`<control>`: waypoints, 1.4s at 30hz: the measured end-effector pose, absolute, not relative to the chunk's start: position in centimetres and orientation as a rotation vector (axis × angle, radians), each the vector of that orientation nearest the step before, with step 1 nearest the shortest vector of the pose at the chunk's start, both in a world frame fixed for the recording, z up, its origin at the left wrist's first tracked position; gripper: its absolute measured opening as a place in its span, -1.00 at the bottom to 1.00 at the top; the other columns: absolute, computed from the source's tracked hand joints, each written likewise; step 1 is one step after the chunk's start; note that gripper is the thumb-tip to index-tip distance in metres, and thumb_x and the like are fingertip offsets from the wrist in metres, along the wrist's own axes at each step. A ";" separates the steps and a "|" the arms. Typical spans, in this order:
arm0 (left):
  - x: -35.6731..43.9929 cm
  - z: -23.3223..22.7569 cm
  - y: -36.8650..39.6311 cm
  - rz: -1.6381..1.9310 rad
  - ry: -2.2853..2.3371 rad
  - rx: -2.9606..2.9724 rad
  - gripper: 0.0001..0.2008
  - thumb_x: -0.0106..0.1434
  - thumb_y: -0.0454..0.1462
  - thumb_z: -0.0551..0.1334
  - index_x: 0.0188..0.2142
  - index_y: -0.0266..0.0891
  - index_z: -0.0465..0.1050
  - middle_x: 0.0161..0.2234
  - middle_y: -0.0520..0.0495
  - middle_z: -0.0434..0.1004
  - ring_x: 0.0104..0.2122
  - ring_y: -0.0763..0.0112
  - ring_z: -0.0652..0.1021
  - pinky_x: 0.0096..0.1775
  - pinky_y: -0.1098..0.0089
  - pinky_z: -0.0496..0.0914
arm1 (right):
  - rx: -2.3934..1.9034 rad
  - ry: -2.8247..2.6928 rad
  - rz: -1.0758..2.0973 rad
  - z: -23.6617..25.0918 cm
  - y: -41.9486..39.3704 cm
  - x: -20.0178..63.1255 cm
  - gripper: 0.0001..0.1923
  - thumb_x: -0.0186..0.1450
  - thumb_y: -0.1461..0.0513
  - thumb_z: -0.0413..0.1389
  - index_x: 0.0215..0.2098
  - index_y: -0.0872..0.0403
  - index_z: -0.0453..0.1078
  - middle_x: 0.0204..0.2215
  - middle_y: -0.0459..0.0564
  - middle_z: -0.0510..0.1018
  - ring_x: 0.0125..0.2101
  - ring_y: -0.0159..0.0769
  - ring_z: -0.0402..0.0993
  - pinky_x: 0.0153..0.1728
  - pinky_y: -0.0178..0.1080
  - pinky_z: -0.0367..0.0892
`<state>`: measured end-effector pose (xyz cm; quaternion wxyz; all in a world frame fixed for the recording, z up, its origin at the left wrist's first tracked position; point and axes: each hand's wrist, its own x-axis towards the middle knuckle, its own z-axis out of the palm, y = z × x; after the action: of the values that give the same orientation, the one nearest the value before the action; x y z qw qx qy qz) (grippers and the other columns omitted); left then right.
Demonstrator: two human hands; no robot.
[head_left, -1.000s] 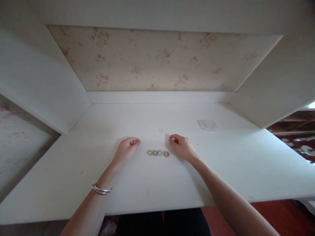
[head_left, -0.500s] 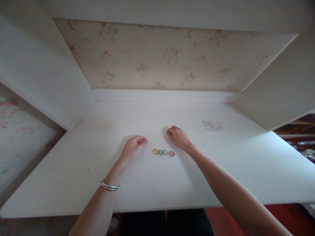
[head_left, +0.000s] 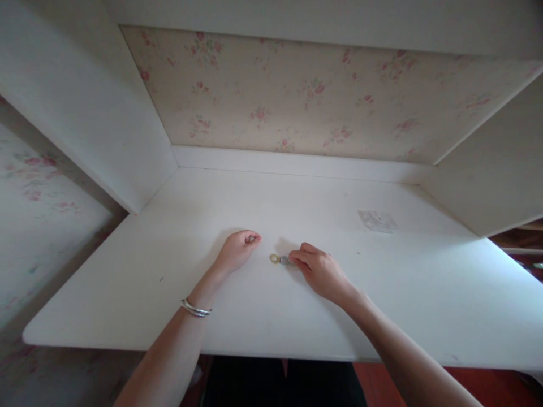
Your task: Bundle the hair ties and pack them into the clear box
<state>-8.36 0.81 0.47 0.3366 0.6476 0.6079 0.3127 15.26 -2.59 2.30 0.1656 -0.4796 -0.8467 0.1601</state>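
Observation:
Small ring-shaped pieces lie in a row on the white desk: a yellow ring (head_left: 275,259) at the left end and a blue-grey ring (head_left: 284,260) beside it. My right hand (head_left: 320,268) comes down over the right part of this row, thumb and fingers pinched together. Its fingertips hide the pieces there, so what they grip cannot be made out. To the left of the row my left hand (head_left: 237,249) rests on the desk with its fingers curled and the thumb against them, apart from the rings. Nothing shows in it.
A clear plastic packet (head_left: 377,221) lies on the white desk (head_left: 254,316) to the right and farther back. A small dark sliver (head_left: 161,278) is at the left. White side panels and a flowered back wall (head_left: 258,107) enclose the desk.
My right hand has come nearer and down onto the right end of the row, covering the green and orange rings. The view has shifted slightly; my left hand keeps its curled pose.

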 end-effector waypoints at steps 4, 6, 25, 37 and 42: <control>-8.4 0.3 0.9 0.818 1.580 1.694 -0.67 0.19 -0.07 0.12 -0.29 -0.24 0.52 -0.52 0.04 0.43 -0.50 0.43 0.39 -0.46 0.45 0.19 | -1.361 -2.448 0.423 2.2 -2.5 14.8 -0.76 0.38 0.22 -0.09 -0.25 -0.03 0.42 -0.38 -0.11 0.40 -0.46 -0.44 0.34 -0.44 -0.38 0.12; -8.5 0.3 0.9 0.825 1.567 1.688 -0.67 0.19 -0.06 0.11 -0.29 -0.24 0.52 -0.52 0.04 0.43 -0.51 0.43 0.39 -0.46 0.45 0.18 | -1.360 -2.456 0.417 2.2 -2.3 14.7 -0.76 0.38 0.23 -0.08 -0.26 -0.03 0.43 -0.38 -0.10 0.41 -0.46 -0.44 0.35 -0.43 -0.38 0.12; -8.4 0.6 0.8 0.805 1.578 1.664 -0.65 0.17 -0.04 0.12 -0.30 -0.24 0.52 -0.54 0.05 0.41 -0.52 0.43 0.38 -0.47 0.45 0.17 | -1.786 -1.631 0.550 0.8 -2.5 22.2 -0.61 0.23 -0.06 0.01 -0.32 0.04 0.50 -0.69 -0.18 0.29 -0.65 -0.42 0.18 -0.59 -0.36 0.07; -8.2 1.0 0.7 0.823 1.615 1.604 -0.62 0.13 0.00 0.16 -0.29 -0.26 0.50 -0.47 0.01 0.48 -0.46 0.39 0.43 -0.41 0.44 0.24 | -1.773 -1.527 0.618 -0.6 -2.8 23.2 -0.60 0.23 -0.04 -0.01 -0.32 0.07 0.49 -0.68 -0.18 0.22 -0.62 -0.41 0.16 -0.58 -0.36 0.04; -8.2 1.1 0.7 0.813 1.625 1.608 -0.61 0.13 0.00 0.16 -0.29 -0.26 0.51 -0.45 0.00 0.51 -0.44 0.36 0.46 -0.40 0.43 0.26 | -1.750 -1.606 0.581 -0.7 -3.0 23.4 -0.65 0.25 0.00 -0.02 -0.34 0.04 0.49 -0.69 -0.19 0.22 -0.62 -0.43 0.16 -0.56 -0.36 0.04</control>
<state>-8.16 0.71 1.13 0.3498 0.6209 0.6274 0.3140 23.39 -3.01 -0.68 0.3413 -0.6726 -0.6174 0.2234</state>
